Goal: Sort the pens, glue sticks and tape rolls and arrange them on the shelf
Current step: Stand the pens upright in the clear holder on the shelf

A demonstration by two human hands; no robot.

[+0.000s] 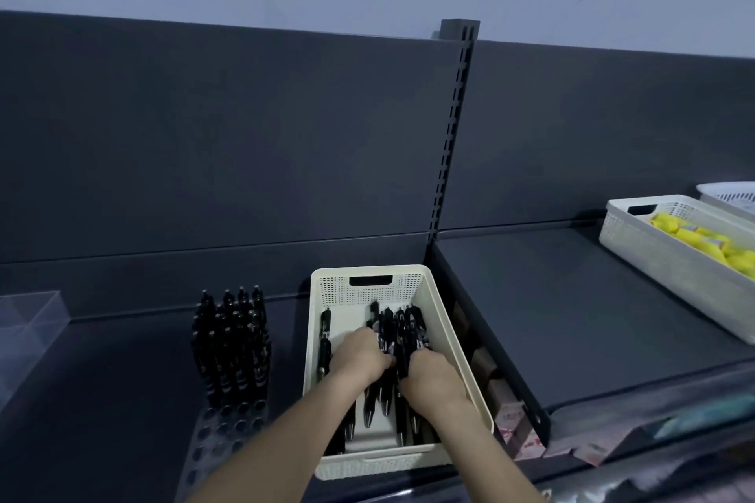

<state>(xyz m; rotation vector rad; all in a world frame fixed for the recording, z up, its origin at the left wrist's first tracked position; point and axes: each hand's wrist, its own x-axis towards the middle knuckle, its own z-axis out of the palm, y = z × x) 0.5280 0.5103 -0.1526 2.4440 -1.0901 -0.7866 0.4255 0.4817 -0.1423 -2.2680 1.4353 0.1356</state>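
A cream perforated basket [453, 323] sits on the dark shelf and holds many black pens [398, 323]. Both hands are inside it. My left hand [359, 357] is curled over a bunch of the pens from the left. My right hand [433, 378] closes on the same bunch from the right. Left of the basket, several black pens [233, 343] stand upright in a clear holder with round holes [220, 433]. Far right, a white basket [653, 257] holds yellow glue sticks [702, 239].
A clear plastic box [28, 323] stands at the left edge of the shelf. A slotted upright post [451, 135] divides the shelf's two bays. Another white basket [731, 194] peeks in at far right. Pinkish packets [514, 421] lie below the gap right of the pen basket.
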